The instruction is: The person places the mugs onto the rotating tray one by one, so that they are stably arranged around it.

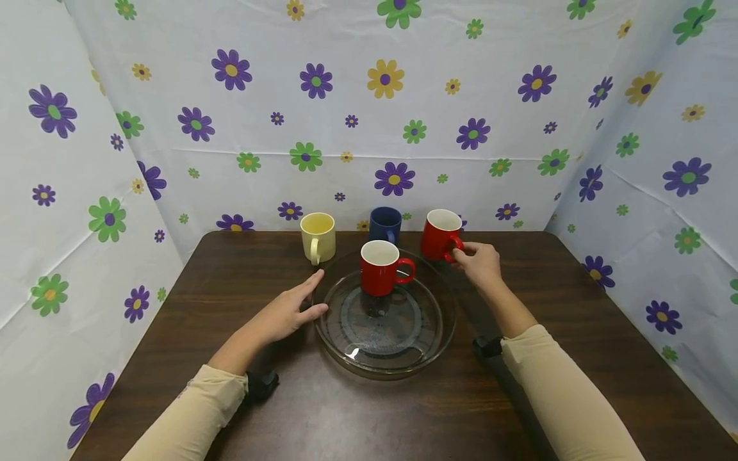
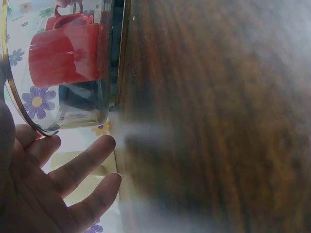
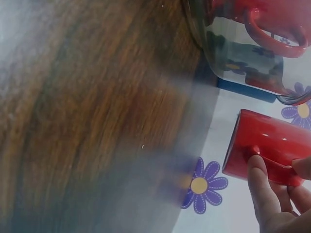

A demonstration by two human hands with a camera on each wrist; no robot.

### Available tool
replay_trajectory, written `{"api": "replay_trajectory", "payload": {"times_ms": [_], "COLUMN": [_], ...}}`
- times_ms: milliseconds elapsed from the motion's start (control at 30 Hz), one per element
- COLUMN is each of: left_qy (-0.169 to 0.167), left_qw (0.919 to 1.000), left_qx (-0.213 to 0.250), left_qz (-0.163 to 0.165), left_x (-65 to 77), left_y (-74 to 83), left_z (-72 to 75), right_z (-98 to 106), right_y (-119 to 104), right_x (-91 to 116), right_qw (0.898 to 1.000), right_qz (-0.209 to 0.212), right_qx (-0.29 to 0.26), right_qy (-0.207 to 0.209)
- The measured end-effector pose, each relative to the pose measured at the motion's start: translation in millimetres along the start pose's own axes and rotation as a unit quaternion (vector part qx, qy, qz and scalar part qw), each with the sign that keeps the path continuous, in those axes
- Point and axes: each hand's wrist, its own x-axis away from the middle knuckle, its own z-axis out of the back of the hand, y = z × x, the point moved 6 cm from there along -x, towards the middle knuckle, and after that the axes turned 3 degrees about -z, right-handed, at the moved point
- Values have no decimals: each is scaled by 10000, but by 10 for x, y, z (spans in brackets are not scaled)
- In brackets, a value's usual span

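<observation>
My right hand (image 1: 483, 264) pinches the handle of a red mug (image 1: 435, 238) with a white inside, held upright beyond the right rim of a round clear glass dish (image 1: 383, 330). In the right wrist view this mug's base shows against the cloth, apart from the tabletop. Inside the dish, toward its back, stands a second red mug (image 1: 377, 274), handle to the right. My left hand (image 1: 284, 315) rests with spread, extended fingers at the dish's left rim; the left wrist view shows fingertips (image 2: 48, 144) right at the glass edge.
Behind the dish, a yellow mug (image 1: 319, 238) stands at the left and a dark blue mug (image 1: 385, 223) in the middle, partly hidden by the red one. All is on a dark wooden table (image 1: 403, 422), with a flower-printed cloth (image 1: 346, 51) hanging around its back and sides.
</observation>
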Motion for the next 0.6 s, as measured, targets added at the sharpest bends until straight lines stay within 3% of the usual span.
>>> {"api": "replay_trajectory", "payload": {"times_ms": [600], "left_qy": [27], "left_qw": [10000], "left_qx": [7], "left_qz": [-43], "left_x": [-7], "left_y": [-11], "left_z": [-1], "right_z": [84], "right_y": [-103], "right_x": [59], "right_qw": [9999], "right_qz": [131], "right_qx": [11], "right_qy": [74]}}
